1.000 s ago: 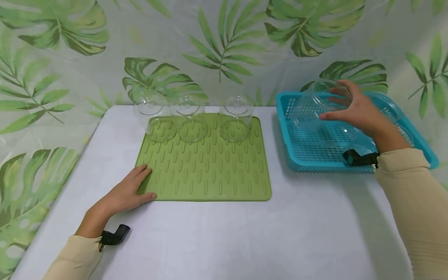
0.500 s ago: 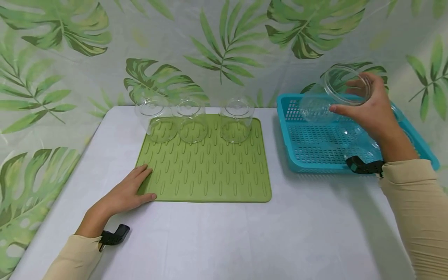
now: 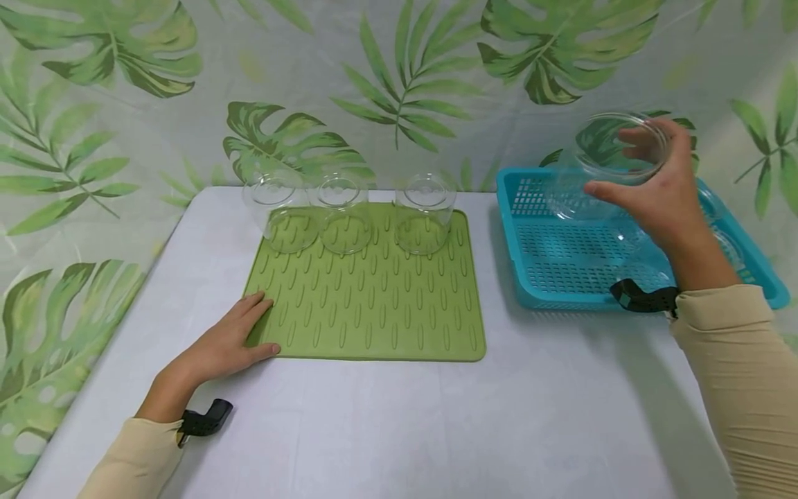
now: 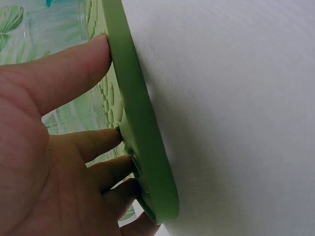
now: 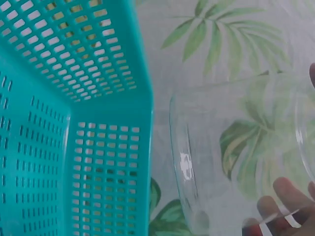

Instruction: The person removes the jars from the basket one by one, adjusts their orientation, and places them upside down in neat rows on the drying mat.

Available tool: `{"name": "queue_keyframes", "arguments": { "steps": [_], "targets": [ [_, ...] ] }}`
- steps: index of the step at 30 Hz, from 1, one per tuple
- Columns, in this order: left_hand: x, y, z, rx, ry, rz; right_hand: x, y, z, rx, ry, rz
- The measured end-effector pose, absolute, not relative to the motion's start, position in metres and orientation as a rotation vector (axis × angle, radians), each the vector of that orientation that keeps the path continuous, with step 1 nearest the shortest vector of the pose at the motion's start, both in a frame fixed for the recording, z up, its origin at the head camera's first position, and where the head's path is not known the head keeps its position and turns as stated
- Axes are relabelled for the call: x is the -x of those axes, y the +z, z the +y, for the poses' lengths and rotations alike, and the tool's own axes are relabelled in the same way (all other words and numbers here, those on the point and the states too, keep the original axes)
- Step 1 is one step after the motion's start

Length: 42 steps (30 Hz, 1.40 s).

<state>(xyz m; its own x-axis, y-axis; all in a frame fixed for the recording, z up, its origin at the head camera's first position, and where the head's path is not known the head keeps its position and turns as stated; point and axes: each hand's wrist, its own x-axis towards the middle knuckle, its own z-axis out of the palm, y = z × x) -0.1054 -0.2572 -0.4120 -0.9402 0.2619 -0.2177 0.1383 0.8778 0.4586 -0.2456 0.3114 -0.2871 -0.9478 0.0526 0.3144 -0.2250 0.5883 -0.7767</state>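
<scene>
Over the light-blue basket, my right hand holds a clear cup near its rim. The cup is tilted, its rimmed end up by the fingers and its other end down to the left. In the right wrist view the clear cup is beside the basket wall, several fingertips behind it. My left hand rests with spread fingers on the front left corner of a green ridged mat. Three more clear cups stand along the mat's back edge, with a wider gap before the rightmost one.
More clear pieces lie in the basket, partly hidden by my right forearm. A white cloth covers the table, and a leaf-print sheet hangs right behind it. The basket stands to the right of the mat.
My right hand has lifted the clear cup up and slightly to the right, and its rimmed end has turned more upward. My left hand stays on the mat.
</scene>
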Motion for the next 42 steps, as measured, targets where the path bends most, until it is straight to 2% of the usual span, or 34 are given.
{"name": "queue_keyframes", "arguments": {
  "steps": [25,42],
  "targets": [
    [0.106,-0.411,-0.260,-0.287,0.656,2.768,0.235,-0.275,0.275,-0.339,1.030,-2.621],
    [0.106,-0.413,-0.258,-0.276,0.645,2.762,0.214,-0.273,0.228,-0.696,0.904,-2.594]
  ]
}}
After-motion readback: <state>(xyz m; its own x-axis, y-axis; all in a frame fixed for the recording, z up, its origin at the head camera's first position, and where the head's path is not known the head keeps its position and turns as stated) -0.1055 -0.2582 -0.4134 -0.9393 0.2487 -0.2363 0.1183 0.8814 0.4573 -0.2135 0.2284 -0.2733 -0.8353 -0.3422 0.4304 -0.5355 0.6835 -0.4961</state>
